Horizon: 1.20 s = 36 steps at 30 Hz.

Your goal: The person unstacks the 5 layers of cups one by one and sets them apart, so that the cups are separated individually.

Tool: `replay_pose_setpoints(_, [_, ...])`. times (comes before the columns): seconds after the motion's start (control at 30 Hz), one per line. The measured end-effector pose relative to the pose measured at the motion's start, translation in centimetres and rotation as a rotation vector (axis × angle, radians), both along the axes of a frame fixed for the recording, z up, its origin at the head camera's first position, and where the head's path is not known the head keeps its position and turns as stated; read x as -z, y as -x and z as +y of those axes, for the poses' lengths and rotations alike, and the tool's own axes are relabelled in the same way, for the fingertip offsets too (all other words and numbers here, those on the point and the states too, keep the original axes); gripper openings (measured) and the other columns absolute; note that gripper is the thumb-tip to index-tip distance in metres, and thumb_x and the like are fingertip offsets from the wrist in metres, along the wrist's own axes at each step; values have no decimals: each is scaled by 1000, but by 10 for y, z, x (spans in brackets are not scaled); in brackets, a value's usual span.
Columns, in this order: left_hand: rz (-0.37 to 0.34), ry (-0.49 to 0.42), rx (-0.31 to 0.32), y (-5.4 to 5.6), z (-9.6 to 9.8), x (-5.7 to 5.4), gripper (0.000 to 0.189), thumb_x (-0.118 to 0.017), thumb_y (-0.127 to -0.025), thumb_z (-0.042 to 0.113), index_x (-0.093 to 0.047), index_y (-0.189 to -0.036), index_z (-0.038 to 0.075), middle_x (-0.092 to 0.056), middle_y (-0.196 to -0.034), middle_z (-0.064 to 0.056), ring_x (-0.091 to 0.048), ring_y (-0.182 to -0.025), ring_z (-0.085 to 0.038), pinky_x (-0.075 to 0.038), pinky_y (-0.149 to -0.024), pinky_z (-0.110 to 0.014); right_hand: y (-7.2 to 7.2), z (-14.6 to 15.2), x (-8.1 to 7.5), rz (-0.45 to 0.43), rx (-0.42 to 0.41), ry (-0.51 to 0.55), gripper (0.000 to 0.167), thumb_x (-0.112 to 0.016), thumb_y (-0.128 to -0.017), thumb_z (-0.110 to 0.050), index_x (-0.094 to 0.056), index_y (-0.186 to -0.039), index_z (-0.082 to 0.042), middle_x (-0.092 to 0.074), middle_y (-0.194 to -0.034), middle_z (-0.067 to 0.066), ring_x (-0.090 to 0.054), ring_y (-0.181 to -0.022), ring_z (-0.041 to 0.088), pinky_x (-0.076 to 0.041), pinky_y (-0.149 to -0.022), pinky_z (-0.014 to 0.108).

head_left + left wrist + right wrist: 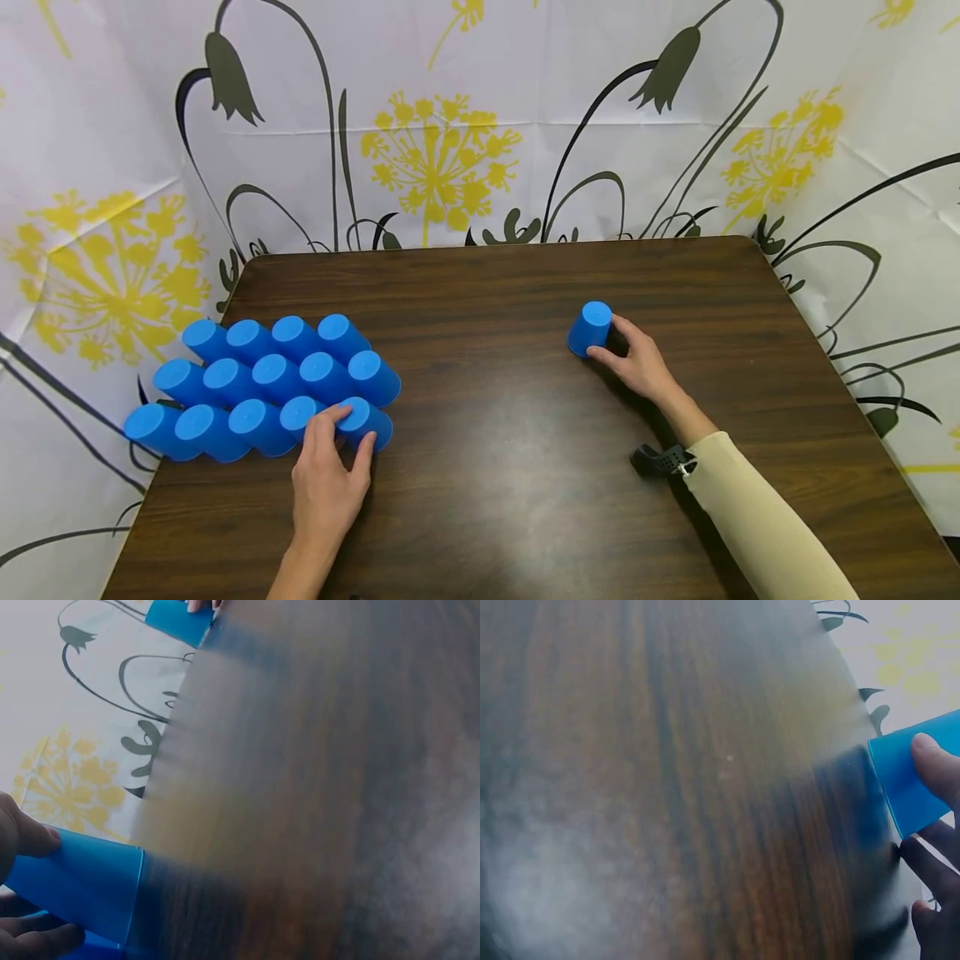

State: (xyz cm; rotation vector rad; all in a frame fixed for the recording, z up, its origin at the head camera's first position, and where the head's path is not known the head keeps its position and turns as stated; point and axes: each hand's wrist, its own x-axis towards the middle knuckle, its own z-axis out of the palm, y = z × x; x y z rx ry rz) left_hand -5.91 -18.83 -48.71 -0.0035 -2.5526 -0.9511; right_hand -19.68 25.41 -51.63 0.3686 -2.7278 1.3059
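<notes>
Upside-down blue plastic cups stand in three slanting rows at the table's left. My left hand holds the cup at the right end of the front row, thumb on its right side and fingers at its upper left edge. The left wrist view shows thumb and fingers around this cup. Farther right, a lone upside-down blue cup is in my right hand, gripped from its right side. In the right wrist view, fingers lie on both sides of that cup.
The other blue cups stand close together beside my left hand. They rest on a dark wood-grain table with a rounded back right corner. A white cloth with yellow and grey flowers hangs behind the table and along both sides.
</notes>
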Motion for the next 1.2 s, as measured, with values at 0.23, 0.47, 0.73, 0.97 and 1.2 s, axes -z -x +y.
replay_pose_setpoints(0.23, [6, -1, 6, 0, -1, 1, 52, -80, -79, 2, -53, -123, 3, -55, -124, -18, -59, -114, -36, -52, -87, -53, 1, -18, -9, 39, -21, 9, 61, -74, -89, -26, -49, -139, -3, -56, -134, 20, -50, -126, 37, -36, -106, 58])
replay_pose_setpoints(0.47, [-9, 1, -1, 0, -1, 0, 51, -80, -80, 3, -53, -123, 3, -55, -124, -18, -58, -114, -36, -52, -87, -53, 3, -68, -14, 67, -158, 28, 60, -76, -88, -24, -51, -138, -3, -59, -130, 14, -55, -122, 30, -42, -104, 51])
replay_pose_setpoints(0.73, [-17, 5, -5, 0, 0, -1, 51, -79, -81, 2, -52, -124, 3, -55, -125, -19, -58, -114, -37, -52, -87, -53, 14, -138, -16, 9, -285, 9, 64, -74, -89, -28, -48, -141, -2, -58, -131, 13, -54, -123, 26, -42, -105, 46])
replay_pose_setpoints(0.97, [-10, 23, 7, -1, 0, -1, 50, -77, -82, 1, -52, -126, 3, -54, -128, -18, -57, -117, -35, -50, -91, -54, 25, -194, -17, -30, -336, 23, 64, -74, -90, -29, -47, -142, -4, -58, -133, 11, -53, -125, 23, -41, -106, 41])
replay_pose_setpoints(1.2, [-3, 24, 0, -2, 1, 0, 50, -77, -82, 1, -53, -126, 2, -54, -129, -18, -56, -117, -36, -49, -92, -56, 35, -235, -14, -28, -347, 12, 65, -70, -92, -32, -44, -145, -6, -55, -137, 10, -52, -126, 21, -41, -106, 36])
